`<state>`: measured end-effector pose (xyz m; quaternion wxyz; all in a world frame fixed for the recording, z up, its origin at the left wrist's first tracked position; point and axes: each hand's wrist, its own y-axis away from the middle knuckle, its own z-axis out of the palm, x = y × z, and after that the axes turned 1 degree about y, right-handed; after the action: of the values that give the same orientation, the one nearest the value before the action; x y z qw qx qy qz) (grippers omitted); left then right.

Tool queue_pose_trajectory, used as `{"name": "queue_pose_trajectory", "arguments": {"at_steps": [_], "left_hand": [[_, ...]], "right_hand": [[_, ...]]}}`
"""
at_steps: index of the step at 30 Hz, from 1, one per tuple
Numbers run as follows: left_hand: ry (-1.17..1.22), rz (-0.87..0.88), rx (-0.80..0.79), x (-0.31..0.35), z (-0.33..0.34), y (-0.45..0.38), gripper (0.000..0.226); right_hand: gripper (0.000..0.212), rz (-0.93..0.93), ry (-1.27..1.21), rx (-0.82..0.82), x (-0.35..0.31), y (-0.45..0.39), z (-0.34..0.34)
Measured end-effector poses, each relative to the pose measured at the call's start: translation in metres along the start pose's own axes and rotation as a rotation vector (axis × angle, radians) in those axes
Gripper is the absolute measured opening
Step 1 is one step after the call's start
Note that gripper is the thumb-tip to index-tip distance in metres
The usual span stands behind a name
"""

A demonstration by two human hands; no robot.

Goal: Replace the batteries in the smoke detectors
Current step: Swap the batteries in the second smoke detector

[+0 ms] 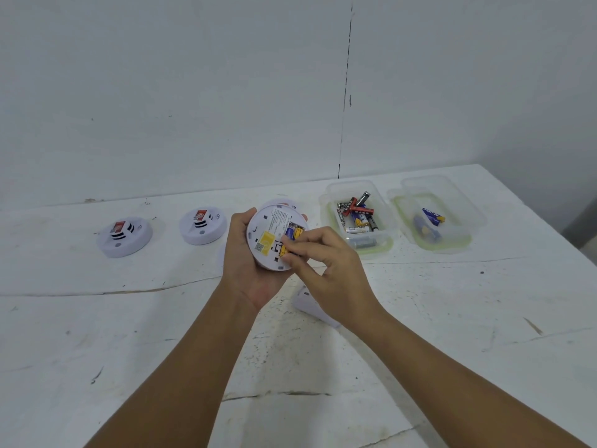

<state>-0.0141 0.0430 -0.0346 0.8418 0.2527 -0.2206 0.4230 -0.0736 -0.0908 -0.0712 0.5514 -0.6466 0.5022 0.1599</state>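
Your left hand (248,253) cradles the upturned smoke detector (274,237) above the counter (452,318), left of the battery tub (357,218). Right hand (326,263) fingers (290,258) pinch a yellow-and-blue battery (289,242) in its bay; whether it's going in or out, I can't tell — mind polarity next.

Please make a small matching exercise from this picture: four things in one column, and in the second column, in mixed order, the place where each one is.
Things:
1. held smoke detector
2. blue and yellow battery
3. red and black batteries
4. white cover piece

Places:
A. in the right container
B. on the table under the right hand
C. in the left hand, back side up
D. in the left container

Pairs: 1-C, 2-A, 3-D, 4-B
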Motion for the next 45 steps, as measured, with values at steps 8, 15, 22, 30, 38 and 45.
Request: {"name": "queue_pose_trajectory", "arguments": {"at_steps": [8,15,22,30,38,45], "left_hand": [[0.054,0.002,-0.005,0.002,0.005,0.0,0.048],[0.005,0.033,-0.008,0.002,0.005,-0.005,0.047],[-0.054,0.027,0.057,0.004,0.011,-0.009,0.045],[-0.081,0.027,0.078,0.005,0.008,-0.007,0.047],[-0.254,0.019,0.151,0.001,0.006,0.0,0.056],[-0.316,0.052,0.25,-0.001,-0.004,-0.001,0.048]], "right_hand": [[0.029,0.043,0.021,0.064,-0.004,0.0,0.0],[0.027,0.047,-0.004,0.095,-0.005,0.0,-0.003],[0.022,0.173,-0.114,0.027,-0.004,-0.007,-0.007],[0.044,0.5,-0.318,0.001,-0.017,-0.018,-0.013],[0.077,0.835,-0.355,-0.146,-0.004,-0.026,-0.018],[0.048,0.609,0.112,-0.366,0.004,-0.014,-0.032]]}}
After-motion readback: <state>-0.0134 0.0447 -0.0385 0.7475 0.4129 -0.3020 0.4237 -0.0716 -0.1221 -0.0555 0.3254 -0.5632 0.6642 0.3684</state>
